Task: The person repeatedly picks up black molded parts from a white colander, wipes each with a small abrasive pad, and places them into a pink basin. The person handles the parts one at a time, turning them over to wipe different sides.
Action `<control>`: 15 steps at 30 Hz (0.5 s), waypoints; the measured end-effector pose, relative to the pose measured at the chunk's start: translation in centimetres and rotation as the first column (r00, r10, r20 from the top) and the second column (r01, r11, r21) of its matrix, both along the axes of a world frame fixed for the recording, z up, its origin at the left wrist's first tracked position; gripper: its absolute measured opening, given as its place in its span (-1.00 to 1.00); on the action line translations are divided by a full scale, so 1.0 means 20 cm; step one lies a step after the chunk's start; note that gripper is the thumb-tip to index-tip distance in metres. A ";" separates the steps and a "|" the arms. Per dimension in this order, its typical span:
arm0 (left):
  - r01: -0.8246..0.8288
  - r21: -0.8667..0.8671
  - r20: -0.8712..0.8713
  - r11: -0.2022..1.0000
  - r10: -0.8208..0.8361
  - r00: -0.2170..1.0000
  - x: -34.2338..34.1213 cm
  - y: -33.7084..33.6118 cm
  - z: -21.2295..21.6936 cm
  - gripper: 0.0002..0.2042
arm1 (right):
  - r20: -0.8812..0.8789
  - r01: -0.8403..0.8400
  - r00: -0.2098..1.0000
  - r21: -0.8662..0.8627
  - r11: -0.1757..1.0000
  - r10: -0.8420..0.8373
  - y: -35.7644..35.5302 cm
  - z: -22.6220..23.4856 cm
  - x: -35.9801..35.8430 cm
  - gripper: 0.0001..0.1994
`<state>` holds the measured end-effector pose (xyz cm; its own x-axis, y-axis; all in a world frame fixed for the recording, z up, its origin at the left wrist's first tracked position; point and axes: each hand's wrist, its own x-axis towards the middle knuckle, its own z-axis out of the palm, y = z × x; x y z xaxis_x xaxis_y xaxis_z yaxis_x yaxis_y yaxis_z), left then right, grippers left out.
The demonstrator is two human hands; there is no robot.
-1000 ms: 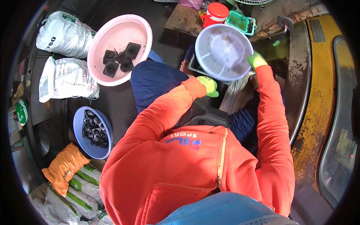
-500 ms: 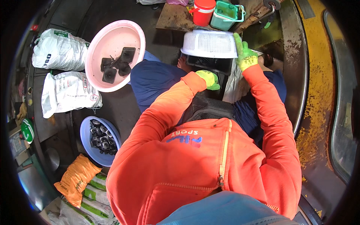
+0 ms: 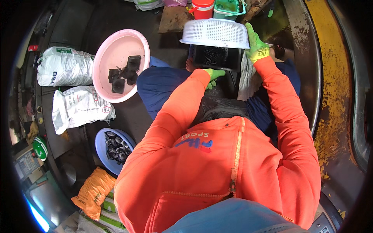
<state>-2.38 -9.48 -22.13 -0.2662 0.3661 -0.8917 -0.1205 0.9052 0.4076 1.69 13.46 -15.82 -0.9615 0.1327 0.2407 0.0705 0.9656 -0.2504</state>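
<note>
A white perforated plastic basket is tipped on its side in front of me, its rim toward me. My right hand, in a yellow-green glove, grips the basket's right end, fingers pointing up along it. Just under the rim lies a black tray with thin dark slivers, too small to name. My left hand, gloved alike, hovers over my lap near the tray's lower left corner. Its thumb points right, apart from the fingers, and nothing shows in it.
At left stand a pink basin with several black plastic pieces and a blue basin full of dark pieces. White sacks lie beyond. A red bucket and green container stand ahead. A rusty yellow wall runs along the right.
The basket and my right hand have risen slightly away from me, showing more of the black tray. My left hand has drawn back a little to the left.
</note>
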 end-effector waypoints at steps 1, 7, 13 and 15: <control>-0.065 0.007 -0.028 0.998 0.065 0.997 -0.02 -0.01 -0.05 -0.38 | -0.090 -0.028 0.996 0.003 1.000 0.028 0.00 0.00 0.00 0.06; -0.183 0.143 -0.420 0.973 0.227 0.879 -0.09 -0.06 -0.55 -0.38 | 0.264 0.075 0.959 0.104 0.992 -0.100 -0.06 -0.05 0.00 -0.12; -0.259 0.187 -0.463 0.948 0.317 0.827 -0.16 -0.06 -0.86 -0.38 | 0.137 0.190 0.976 -0.142 0.971 -0.171 0.02 0.01 -0.02 -0.23; -0.222 0.156 -0.490 0.962 0.271 0.829 -0.16 -0.07 -0.84 -0.43 | 0.200 0.380 0.923 -0.355 0.854 -0.328 0.06 -0.01 -0.06 -0.46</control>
